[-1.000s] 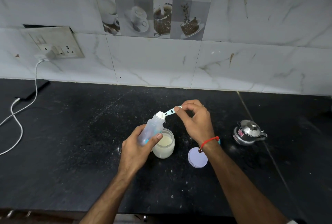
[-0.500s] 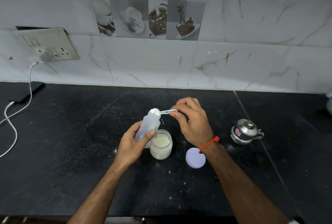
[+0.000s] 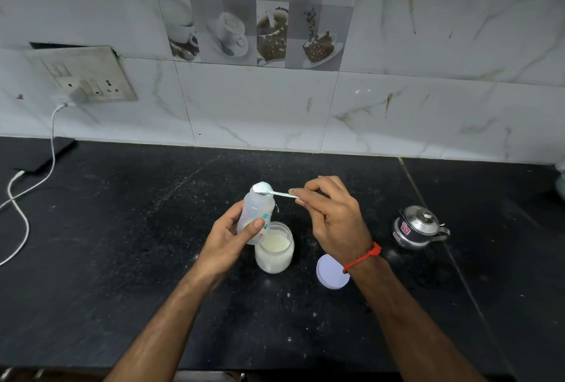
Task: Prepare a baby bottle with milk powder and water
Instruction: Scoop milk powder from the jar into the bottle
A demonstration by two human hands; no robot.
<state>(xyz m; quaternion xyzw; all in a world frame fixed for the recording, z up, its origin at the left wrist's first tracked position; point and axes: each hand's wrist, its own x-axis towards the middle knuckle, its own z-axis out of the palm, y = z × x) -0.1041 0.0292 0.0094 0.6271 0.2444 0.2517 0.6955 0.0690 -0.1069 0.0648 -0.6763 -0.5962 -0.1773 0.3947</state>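
Head view, speckled black stone bench (image 3: 122, 259) under white marble-look wall tiles (image 3: 260, 106), left hand (image 3: 227, 236) gripping translucent plastic baby bottle (image 3: 258, 213), right hand (image 3: 331, 216) pinching small white powder scoop (image 3: 269, 190) at its mouth, open glass powder jar (image 3: 274, 251) below

Both forearms reach forward; the left hand (image 3: 227, 236) is wrapped in a grip, the right hand (image 3: 331, 218) beside it pinching (2 fingertips together).
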